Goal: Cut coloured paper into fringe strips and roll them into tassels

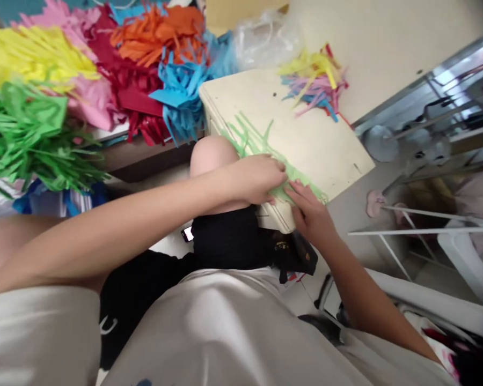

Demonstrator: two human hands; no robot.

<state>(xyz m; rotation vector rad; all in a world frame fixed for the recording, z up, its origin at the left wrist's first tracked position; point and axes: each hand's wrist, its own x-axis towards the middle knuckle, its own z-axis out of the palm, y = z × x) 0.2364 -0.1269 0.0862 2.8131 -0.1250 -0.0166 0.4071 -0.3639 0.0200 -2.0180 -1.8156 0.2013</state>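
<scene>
A pale green strip cut into fringe [301, 174] lies along the near side of a cream tabletop [317, 145], its loose ends fanning out toward the far left. My left hand [261, 177] rests on it with fingers curled down, closed on the strip; its fingertips are partly hidden. Just to the right, my right hand [312, 212] touches the same strip near the table corner. Its fingers are stretched out over the material, apart from each other. The two hands almost meet.
Bundles of cut strips crowd the left: green [20, 128], yellow [36, 53], orange [161, 32], blue [181, 91]. A small multicoloured bundle [314, 80] lies at the tabletop's far side, near a clear plastic bag [265, 40]. White metal rails [418, 232] stand at right.
</scene>
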